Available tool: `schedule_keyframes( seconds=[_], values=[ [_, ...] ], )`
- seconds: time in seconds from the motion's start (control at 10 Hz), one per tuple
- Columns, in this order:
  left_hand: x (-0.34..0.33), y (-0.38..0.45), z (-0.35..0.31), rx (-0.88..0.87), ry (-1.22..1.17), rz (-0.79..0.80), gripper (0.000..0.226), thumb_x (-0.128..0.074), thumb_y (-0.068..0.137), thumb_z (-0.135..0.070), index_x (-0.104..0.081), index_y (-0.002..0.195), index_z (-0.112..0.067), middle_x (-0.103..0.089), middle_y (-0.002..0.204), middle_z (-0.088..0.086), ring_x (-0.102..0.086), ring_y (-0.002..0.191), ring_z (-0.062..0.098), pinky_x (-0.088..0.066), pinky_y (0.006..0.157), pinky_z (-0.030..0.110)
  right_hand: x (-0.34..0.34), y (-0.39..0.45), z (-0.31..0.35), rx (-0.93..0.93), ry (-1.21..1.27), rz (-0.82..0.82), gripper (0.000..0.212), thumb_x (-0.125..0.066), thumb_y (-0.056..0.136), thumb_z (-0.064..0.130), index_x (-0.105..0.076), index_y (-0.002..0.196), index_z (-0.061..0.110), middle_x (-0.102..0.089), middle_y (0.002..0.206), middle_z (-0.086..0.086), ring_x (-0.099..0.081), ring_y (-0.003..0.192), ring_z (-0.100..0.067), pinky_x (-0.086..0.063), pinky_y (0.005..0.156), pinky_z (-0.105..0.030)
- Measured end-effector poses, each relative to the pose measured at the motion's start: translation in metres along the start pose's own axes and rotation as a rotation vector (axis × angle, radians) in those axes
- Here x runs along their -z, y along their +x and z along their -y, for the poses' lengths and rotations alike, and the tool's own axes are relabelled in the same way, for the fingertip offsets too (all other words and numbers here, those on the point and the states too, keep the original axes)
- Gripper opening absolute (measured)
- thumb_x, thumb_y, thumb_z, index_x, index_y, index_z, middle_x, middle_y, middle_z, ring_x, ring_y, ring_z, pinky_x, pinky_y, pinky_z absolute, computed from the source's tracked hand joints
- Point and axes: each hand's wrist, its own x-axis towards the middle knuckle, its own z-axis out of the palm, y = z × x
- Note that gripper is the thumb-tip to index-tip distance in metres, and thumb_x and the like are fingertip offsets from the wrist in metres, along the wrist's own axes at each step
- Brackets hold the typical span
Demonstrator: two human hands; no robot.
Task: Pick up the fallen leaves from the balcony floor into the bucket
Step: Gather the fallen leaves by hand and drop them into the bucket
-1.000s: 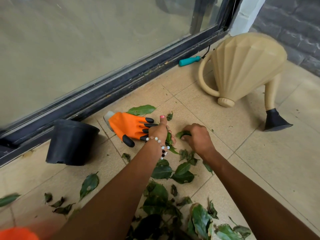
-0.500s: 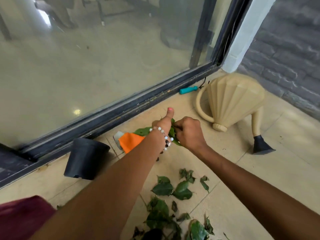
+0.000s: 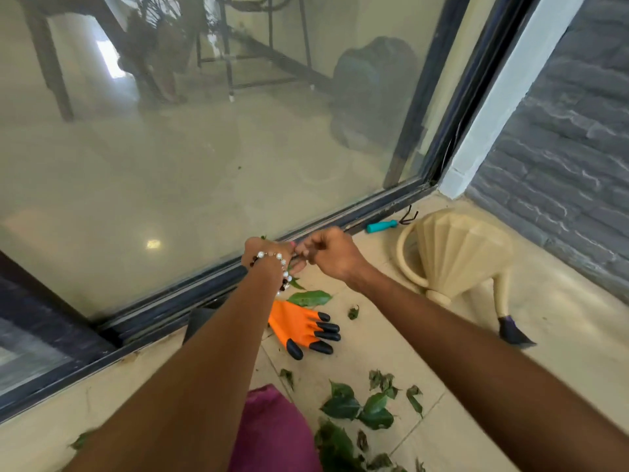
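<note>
Magenta cloth (image 3: 272, 434) lay nearest, at the bottom edge, with glossy dark green leaves (image 3: 360, 408) scattered just right of it on the pale beige tiled floor (image 3: 561, 335), some flat and some curled and crumpled. Farther on, an orange glove (image 3: 299, 327) with hard black claw-shaped tips rested flat on the tiles, a broad smooth leaf (image 3: 309, 298) just beyond it. A dark plastic pot (image 3: 199, 323) showed partly behind the left forearm, near the window track; whether it was the bucket could not be told.

Above these, both hands met in the air in front of the dark window frame (image 3: 153, 311). The left hand (image 3: 267, 255), wearing a bracelet (image 3: 277, 264) of white and dark beads, had its fingers curled round a bunch of leaves (image 3: 295, 283), with green tips sticking out below the wrist. The right hand (image 3: 332, 255) touched it, fingers (image 3: 306, 248) bent tight in a pinch; what they pinched could not be made out.

To the right stood a cream faceted watering can (image 3: 459, 253) with a dark spout tip. Far behind it a teal-handled tool (image 3: 381, 226) lay against the frame, beside the grey stone wall (image 3: 561, 165).
</note>
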Motion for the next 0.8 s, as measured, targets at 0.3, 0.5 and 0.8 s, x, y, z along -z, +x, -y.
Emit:
schedule_keyframes(
  seconds=[0.3, 0.5, 0.8],
  values=[
    [0.01, 0.013, 0.03, 0.093, -0.356, 0.013, 0.033, -0.051, 0.101, -0.013, -0.048, 0.069, -0.003, -0.049, 0.037, 0.007, -0.041, 0.028, 0.014, -0.037, 0.047, 0.026, -0.056, 0.028, -0.147, -0.247, -0.463, -0.014, 0.028, -0.058, 0.089, 0.016, -0.067, 0.115, 0.01, -0.067, 0.115, -0.016, -0.061, 0.11, -0.033, -0.049, 0.095, -0.034],
    [-0.013, 0.009, 0.027, 0.105, -0.411, 0.037, 0.02, -0.055, 0.099, -0.012, -0.051, 0.085, 0.002, -0.051, 0.059, 0.013, -0.042, 0.031, 0.014, -0.04, 0.039, 0.017, -0.087, 0.046, -0.175, -0.006, -0.646, 0.28, 0.059, -0.055, 0.092, 0.016, -0.038, 0.147, 0.028, -0.032, 0.155, -0.006, -0.035, 0.134, -0.031, -0.038, 0.109, -0.038],
    [-0.029, 0.016, 0.04, 0.179, -0.39, 0.067, 0.036, -0.058, 0.097, -0.028, -0.054, 0.081, 0.003, -0.052, 0.06, 0.013, -0.044, 0.037, 0.017, -0.038, 0.039, 0.016, -0.091, 0.045, -0.179, -0.04, -0.628, -0.16, 0.022, -0.056, 0.086, 0.006, -0.069, 0.104, 0.009, -0.069, 0.102, -0.014, -0.062, 0.099, -0.031, -0.049, 0.081, -0.032]
  ],
)
